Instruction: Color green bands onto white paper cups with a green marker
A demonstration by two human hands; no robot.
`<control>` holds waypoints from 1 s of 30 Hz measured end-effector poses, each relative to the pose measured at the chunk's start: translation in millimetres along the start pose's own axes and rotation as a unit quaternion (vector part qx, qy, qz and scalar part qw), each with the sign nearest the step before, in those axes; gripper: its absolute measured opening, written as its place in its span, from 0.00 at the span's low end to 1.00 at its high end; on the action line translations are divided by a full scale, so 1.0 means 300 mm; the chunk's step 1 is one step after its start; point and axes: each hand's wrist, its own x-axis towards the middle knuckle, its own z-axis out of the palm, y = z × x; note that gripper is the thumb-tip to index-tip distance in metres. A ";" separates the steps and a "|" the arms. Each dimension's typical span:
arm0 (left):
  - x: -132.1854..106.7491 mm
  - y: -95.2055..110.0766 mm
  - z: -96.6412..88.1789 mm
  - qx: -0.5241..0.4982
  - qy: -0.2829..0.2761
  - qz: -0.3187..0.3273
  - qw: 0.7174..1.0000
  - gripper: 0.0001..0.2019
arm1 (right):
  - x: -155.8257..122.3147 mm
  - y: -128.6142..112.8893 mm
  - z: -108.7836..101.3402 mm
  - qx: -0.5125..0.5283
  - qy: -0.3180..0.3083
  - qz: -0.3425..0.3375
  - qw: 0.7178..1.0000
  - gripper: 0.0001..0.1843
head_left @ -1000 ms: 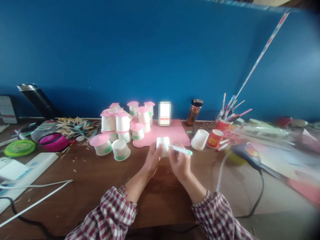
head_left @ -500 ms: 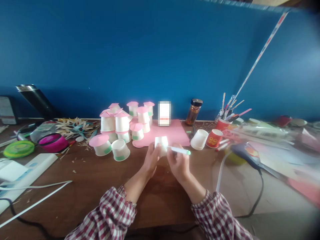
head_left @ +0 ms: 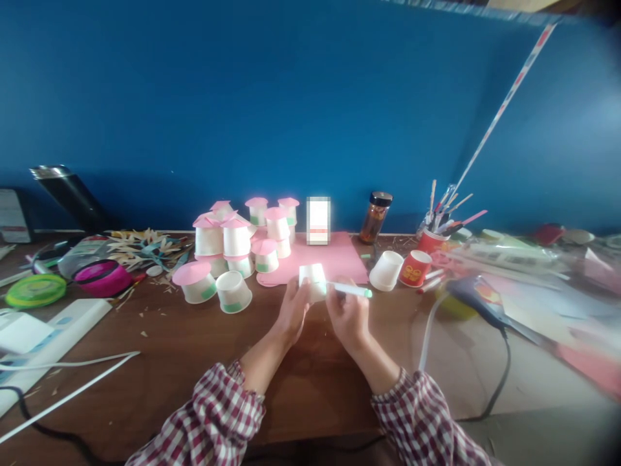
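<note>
My left hand (head_left: 294, 312) grips a white paper cup (head_left: 313, 279) from its left side, low over the table. A faint green mark shows on the cup's side. In my right hand (head_left: 350, 317) is a white marker with a green end (head_left: 350, 290); its other end points at the cup. Behind the cup lies a pink sheet of paper (head_left: 334, 255). To the left stand several white cups with pink paper tops and green patches, some stacked. One bare white cup with a green patch (head_left: 233, 292) is nearest my left hand.
On the right are an upturned white cup (head_left: 387, 270), a red cup (head_left: 416, 268), a brown bottle (head_left: 376, 219), a pen holder (head_left: 433, 241) and a glue gun (head_left: 478, 298). At left lie a power strip (head_left: 80, 320), cables, wood strips (head_left: 145, 249) and a pink case (head_left: 103, 278).
The marker has shifted slightly right, and the cup in my left hand has moved slightly left. A green mark on the cup shows more plainly now. Both grips stay the same.
</note>
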 end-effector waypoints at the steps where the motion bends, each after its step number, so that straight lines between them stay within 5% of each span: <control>1: 0.001 -0.001 -0.001 -0.003 0.002 -0.002 1.000 0.13 | 0.001 0.001 0.000 -0.001 0.000 0.000 1.000 0.10; 8: -0.002 0.004 0.002 0.000 -0.002 -0.010 1.000 0.14 | -0.001 0.006 0.001 0.007 0.001 0.019 1.000 0.09; 17: 0.012 0.023 0.000 -0.107 -0.002 -0.058 0.993 0.15 | 0.013 0.021 -0.002 0.147 0.078 0.163 0.972 0.10; 21: 0.023 0.048 -0.009 -0.173 0.001 -0.117 0.978 0.14 | 0.013 0.025 0.001 0.153 0.078 0.161 0.972 0.11; 30: 0.019 0.068 -0.013 -0.216 -0.025 -0.130 0.967 0.14 | 0.013 -0.008 -0.001 0.179 0.047 0.124 0.975 0.09</control>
